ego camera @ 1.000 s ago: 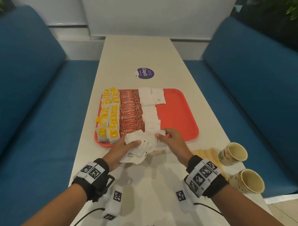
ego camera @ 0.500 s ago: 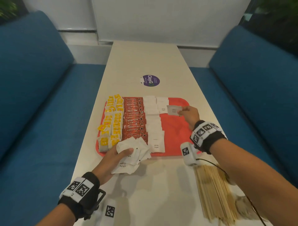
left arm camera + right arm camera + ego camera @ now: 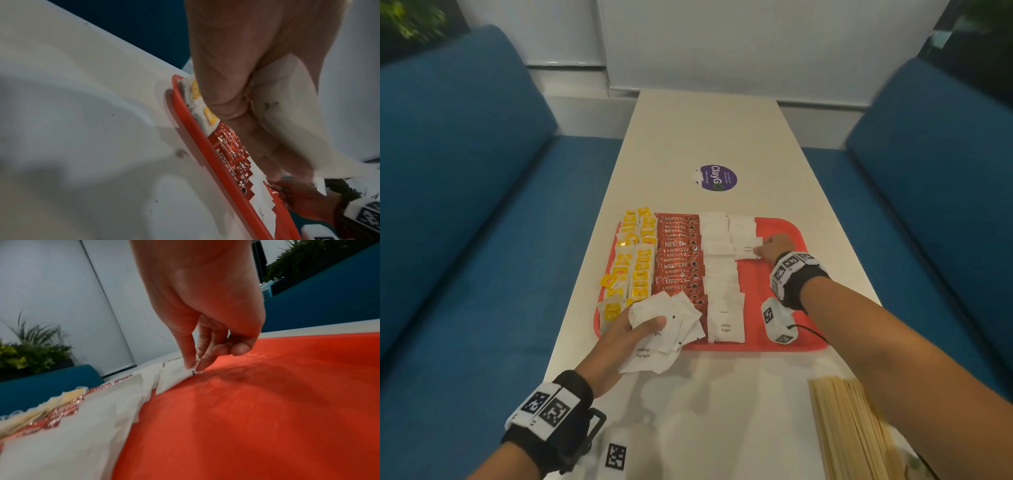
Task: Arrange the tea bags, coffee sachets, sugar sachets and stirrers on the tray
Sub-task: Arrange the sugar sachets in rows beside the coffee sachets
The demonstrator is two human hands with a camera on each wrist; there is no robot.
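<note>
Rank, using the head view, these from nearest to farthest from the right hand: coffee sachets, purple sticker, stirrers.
From the right hand:
1. Coffee sachets, to its left on the tray.
2. Purple sticker, beyond the tray.
3. Stirrers, near table edge, off the tray.

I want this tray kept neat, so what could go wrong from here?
1. The left hand grips a loose fan of sugar sachets over the tray edge; one might slip out.
2. The right hand, setting a sachet down, could nudge the overlapping white rows.
3. The forearm lies near the stirrers and might scatter them.
</note>
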